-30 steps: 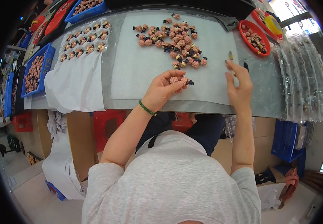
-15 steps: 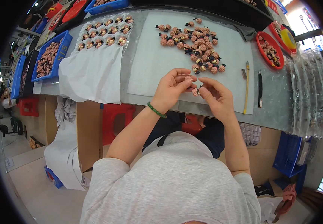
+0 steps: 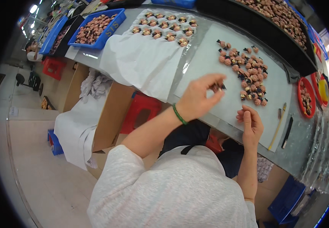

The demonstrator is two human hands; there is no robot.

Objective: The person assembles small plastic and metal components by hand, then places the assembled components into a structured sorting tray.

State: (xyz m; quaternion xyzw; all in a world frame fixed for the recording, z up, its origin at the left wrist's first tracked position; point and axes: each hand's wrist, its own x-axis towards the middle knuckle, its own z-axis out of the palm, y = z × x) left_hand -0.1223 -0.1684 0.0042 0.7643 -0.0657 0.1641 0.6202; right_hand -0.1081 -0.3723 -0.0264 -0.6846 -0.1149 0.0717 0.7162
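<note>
My left hand [image 3: 200,98], with a green bracelet on its wrist, pinches a small pink-and-black figurine [image 3: 220,86] over the white sheet [image 3: 198,68]. My right hand [image 3: 251,124] is at the sheet's near edge, its fingers curled and closed; whether anything is inside them is hidden. Beyond both hands lies a loose pile of similar pink-and-black figurines [image 3: 252,72]. To the left, several figurines with pale faces sit in rows in a white moulded tray [image 3: 164,33].
White paper [image 3: 141,62] drapes over the table's near edge. Figurines fill a blue bin [image 3: 111,34] at left, a long black bin [image 3: 263,28] at the back and a red bowl [image 3: 312,110] at right. A yellow stick tool [image 3: 278,125] and a black tool [image 3: 288,132] lie right.
The view has turned left. My hands have parted: the left has moved leftward with a figurine, while the right stays near the sheet's front edge. The figurine seen at its fingertips no longer shows.
</note>
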